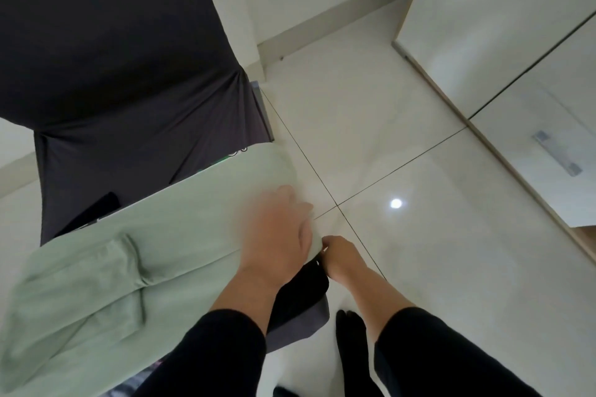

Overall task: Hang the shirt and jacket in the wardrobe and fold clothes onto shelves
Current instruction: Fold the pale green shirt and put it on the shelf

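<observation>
While the left hand (277, 235) lies blurred and flat-fingered on the pale green garment (145, 261) at frame centre, the right hand (338, 255) pinches its edge. A dark bed (113, 58) fills the upper left.

Pale green garment (180, 235) (plain, seemingly).

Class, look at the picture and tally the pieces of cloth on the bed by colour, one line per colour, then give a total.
Light green: 1, the green garment
Dark grey: 1, the bed sheet
Black: 1, the black cloth at the bed edge beside the right hand
Total: 3
</observation>
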### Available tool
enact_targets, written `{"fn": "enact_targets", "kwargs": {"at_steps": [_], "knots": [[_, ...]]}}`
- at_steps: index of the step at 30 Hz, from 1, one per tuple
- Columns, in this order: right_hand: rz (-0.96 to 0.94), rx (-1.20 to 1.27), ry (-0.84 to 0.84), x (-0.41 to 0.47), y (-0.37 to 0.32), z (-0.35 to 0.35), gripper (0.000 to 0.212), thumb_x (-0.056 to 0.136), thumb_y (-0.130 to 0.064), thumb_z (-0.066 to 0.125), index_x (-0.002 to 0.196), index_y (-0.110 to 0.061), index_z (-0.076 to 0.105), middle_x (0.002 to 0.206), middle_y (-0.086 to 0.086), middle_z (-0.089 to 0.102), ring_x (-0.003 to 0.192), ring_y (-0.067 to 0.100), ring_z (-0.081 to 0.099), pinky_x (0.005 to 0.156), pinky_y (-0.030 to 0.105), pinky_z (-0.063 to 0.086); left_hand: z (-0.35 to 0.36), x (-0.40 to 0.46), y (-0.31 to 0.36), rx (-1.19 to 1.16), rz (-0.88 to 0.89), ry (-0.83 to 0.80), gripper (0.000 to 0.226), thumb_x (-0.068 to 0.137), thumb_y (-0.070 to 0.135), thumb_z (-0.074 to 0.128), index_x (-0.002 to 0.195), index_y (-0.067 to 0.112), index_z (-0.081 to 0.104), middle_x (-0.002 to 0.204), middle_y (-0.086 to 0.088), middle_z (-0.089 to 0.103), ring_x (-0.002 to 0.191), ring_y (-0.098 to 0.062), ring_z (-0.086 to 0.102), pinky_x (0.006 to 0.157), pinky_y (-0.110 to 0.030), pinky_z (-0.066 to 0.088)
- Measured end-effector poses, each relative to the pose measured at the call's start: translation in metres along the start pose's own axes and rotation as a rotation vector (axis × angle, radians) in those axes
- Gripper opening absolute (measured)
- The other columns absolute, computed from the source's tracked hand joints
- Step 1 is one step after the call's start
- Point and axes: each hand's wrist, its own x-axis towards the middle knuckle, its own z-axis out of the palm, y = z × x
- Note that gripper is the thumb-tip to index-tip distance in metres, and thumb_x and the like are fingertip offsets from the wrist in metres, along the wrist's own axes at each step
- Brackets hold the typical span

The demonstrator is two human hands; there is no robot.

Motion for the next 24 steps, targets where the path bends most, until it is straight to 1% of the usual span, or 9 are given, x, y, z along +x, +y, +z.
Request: {"fn": "enact_targets", "kwargs": {"at_steps": [3, 5, 8, 10, 12, 14, 17, 20, 24], "knots": [[0.05, 0.119, -0.036, 0.013, -0.002, 0.004, 0.022, 0.087, -0.005, 0.037, 0.076, -0.017, 0.053, 0.084, 0.006, 0.062, 0.078, 0.026, 0.055, 0.07, 0.031, 0.046, 0.001, -0.004, 0.001, 0.009, 0.006, -0.044, 0.034, 0.084, 0.038, 0.041, 0.109, 0.036, 0.064, 0.129, 0.007, 0.05, 0.119, -0.019, 0.037, 0.098, -0.04, 0.021], [0.118, 0.278, -0.088, 0.018, -0.005, 0.002, 0.023, 0.091, -0.006, 0.037, 0.099, -0.009, 0.058, 0.092, 0.013, 0.066, 0.075, 0.026, 0.058, 0.066, 0.033, 0.051, 0.0, -0.002, 0.003, 0.02, 0.003, -0.084, 0.038, 0.086, 0.039, 0.038, 0.114, 0.035, 0.062, 0.138, 0.009, 0.047, 0.134, -0.015, 0.033, 0.104, -0.044, 0.017], [0.225, 0.569, -0.151, 0.019, -0.01, -0.01, 0.03, 0.097, -0.015, 0.036, 0.123, -0.012, 0.051, 0.097, 0.008, 0.057, 0.066, 0.017, 0.048, 0.054, 0.022, 0.037, 0.001, -0.001, 0.004, 0.047, 0.007, -0.121, 0.043, 0.088, 0.041, 0.033, 0.12, 0.034, 0.062, 0.143, 0.011, 0.045, 0.142, -0.014, 0.027, 0.11, -0.048, 0.012], [0.207, 0.79, -0.127, 0.024, -0.007, -0.015, 0.036, 0.098, -0.025, 0.039, 0.132, -0.017, 0.045, 0.106, 0.002, 0.058, 0.08, 0.017, 0.052, 0.069, 0.023, 0.042, 0.002, -0.002, 0.004, 0.049, 0.013, -0.13, 0.043, 0.09, 0.042, 0.034, 0.12, 0.034, 0.062, 0.143, 0.013, 0.045, 0.143, -0.013, 0.024, 0.111, -0.049, 0.01], [0.141, 0.985, -0.109, 0.028, -0.008, -0.021, 0.043, 0.094, -0.04, 0.041, 0.132, -0.023, 0.048, 0.121, -0.004, 0.062, 0.103, 0.017, 0.057, 0.098, 0.036, 0.042, 0.002, -0.001, 0.004, 0.051, 0.013, -0.139, 0.043, 0.09, 0.043, 0.034, 0.122, 0.034, 0.062, 0.142, 0.015, 0.046, 0.143, -0.013, 0.024, 0.112, -0.05, 0.008], [0.04, 1.15, -0.127, 0.035, -0.01, -0.03, 0.052, 0.085, -0.05, 0.046, 0.127, -0.021, 0.056, 0.126, 0.003, 0.063, 0.115, 0.024, 0.059, 0.107, 0.047, 0.038, 0.001, 0.0, 0.005, 0.054, 0.025, -0.143, 0.043, 0.09, 0.045, 0.035, 0.123, 0.036, 0.061, 0.14, 0.017, 0.048, 0.143, -0.012, 0.024, 0.112, -0.051, 0.008], [-0.075, 1.455, -0.174, 0.037, -0.019, -0.058, 0.074, 0.083, -0.07, 0.037, 0.123, -0.013, 0.062, 0.122, 0.012, 0.065, 0.109, 0.032, 0.063, 0.098, 0.047, 0.047, 0.001, 0.001, 0.003, 0.055, 0.084, -0.145, 0.042, 0.091, 0.045, 0.035, 0.123, 0.037, 0.06, 0.136, 0.02, 0.052, 0.143, -0.013, 0.026, 0.111, -0.054, 0.009], [-0.078, 1.704, -0.141, 0.036, -0.029, -0.087, 0.096, 0.071, -0.091, 0.019, 0.114, -0.019, 0.066, 0.114, 0.011, 0.069, 0.103, 0.031, 0.065, 0.085, 0.042, 0.052, -0.005, 0.009, 0.002, 0.054, 0.193, -0.266, 0.051, 0.091, 0.048, 0.025, 0.13, 0.035, 0.055, 0.134, 0.018, 0.054, 0.14, -0.013, 0.033, 0.111, -0.053, 0.01], [-0.141, 1.798, -0.063, 0.035, -0.042, -0.111, 0.088, 0.078, -0.085, 0.013, 0.112, -0.023, 0.067, 0.109, 0.008, 0.071, 0.105, 0.03, 0.064, 0.087, 0.042, 0.05, -0.012, 0.049, 0.019, -0.147, 0.176, -0.367, 0.066, 0.091, 0.054, -0.002, 0.151, 0.028, 0.006, 0.158, 0.013, 0.012, 0.14, -0.007, 0.027, 0.114, -0.042, 0.009]]}}
